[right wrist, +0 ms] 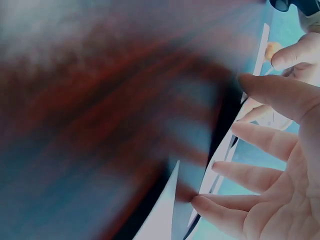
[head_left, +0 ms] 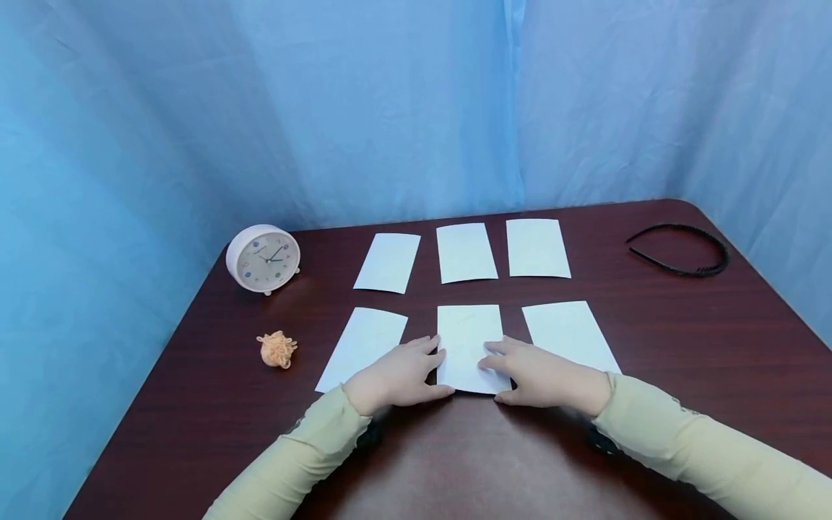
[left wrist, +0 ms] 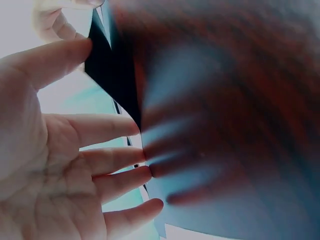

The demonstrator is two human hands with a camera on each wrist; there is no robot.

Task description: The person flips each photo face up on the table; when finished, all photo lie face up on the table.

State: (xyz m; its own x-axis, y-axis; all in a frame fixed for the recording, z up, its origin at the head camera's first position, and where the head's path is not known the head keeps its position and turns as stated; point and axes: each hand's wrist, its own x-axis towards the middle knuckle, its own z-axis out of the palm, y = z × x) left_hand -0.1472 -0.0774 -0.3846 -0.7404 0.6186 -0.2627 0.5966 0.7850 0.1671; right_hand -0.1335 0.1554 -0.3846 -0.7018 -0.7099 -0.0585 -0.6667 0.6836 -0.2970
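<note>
A white sheet of paper (head_left: 468, 343), the middle one of the front row, lies between my two hands. My left hand (head_left: 403, 372) touches its left side with spread fingers, the thumb at the near left corner. On the opposite side my right hand (head_left: 536, 372) rests its fingertips on the right part of the sheet, its thumb beside the near right corner. Both wrist views show the fingers of the left hand (left wrist: 55, 170) and of the right hand (right wrist: 280, 160) mostly straight, fingertips at the tabletop. The sheet's dark, shaded underside (left wrist: 107, 67) shows near the left thumb.
White sheets flank it at left (head_left: 364, 347) and right (head_left: 572, 332). Behind lie three more: left (head_left: 388, 261), middle (head_left: 466, 253), right (head_left: 538, 248). A white alarm clock (head_left: 263, 258) and a peach yarn bundle (head_left: 277, 349) stand left, a black headband (head_left: 705, 271) right. Blue curtains (head_left: 390, 108) border the table.
</note>
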